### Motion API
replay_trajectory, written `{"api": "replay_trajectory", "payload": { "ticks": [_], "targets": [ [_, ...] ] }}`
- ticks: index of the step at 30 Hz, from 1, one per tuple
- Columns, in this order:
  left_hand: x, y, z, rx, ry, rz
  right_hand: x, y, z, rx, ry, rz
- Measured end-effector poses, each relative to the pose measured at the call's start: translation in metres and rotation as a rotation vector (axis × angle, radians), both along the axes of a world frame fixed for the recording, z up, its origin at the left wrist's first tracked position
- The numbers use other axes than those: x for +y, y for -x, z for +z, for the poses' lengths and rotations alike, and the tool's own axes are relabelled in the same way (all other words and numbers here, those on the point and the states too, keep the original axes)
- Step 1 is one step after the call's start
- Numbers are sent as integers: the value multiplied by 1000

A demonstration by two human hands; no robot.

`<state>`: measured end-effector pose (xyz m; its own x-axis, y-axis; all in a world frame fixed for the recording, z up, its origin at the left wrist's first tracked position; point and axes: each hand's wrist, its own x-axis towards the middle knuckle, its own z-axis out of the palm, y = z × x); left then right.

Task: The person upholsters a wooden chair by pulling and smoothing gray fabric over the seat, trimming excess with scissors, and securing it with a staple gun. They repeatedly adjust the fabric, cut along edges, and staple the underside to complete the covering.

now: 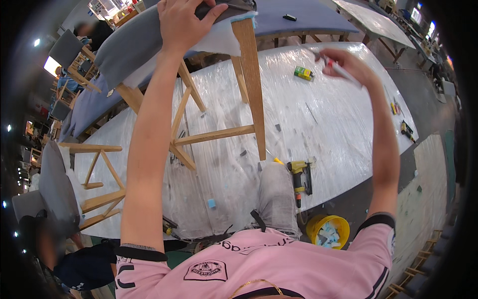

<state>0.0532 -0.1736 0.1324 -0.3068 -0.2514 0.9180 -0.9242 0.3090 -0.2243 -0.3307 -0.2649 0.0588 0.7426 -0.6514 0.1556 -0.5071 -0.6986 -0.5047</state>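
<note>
plastic-wrapped table (343,129), chair (252,74) under left hand (185,25) gripping dark fabric (240,5), right hand (347,64) clasping white tool (351,78)

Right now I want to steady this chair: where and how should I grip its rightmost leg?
Probably midway along the rightmost leg, above the crossbar, coming from the right: that side looks open, the wood straight and bare. The right hand holds a blurred item; free it first.

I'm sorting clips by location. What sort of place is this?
Probably a furniture workshop: a grey chair with wooden legs, a staple or nail gun, and a yellow bucket of scraps.
</note>
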Motion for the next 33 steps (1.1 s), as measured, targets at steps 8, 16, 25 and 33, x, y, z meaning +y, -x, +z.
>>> {"api": "replay_trajectory", "payload": {
  "ticks": [8, 16, 25, 33],
  "targets": [
    [-2, 5, -6, -20, 22, -26, -81, -27, 37, 69, 152, 208],
    [3, 5, -8, -25, 37, -2, -49, -49, 76, 113, -276, 85],
    [-1, 2, -8, -37, 54, 0, -41, -55, 97, 185, -247, 110],
    [-4, 2, -9, -19, 60, -25, -54, -52, 96, 135, -310, 141]
  ]
}}
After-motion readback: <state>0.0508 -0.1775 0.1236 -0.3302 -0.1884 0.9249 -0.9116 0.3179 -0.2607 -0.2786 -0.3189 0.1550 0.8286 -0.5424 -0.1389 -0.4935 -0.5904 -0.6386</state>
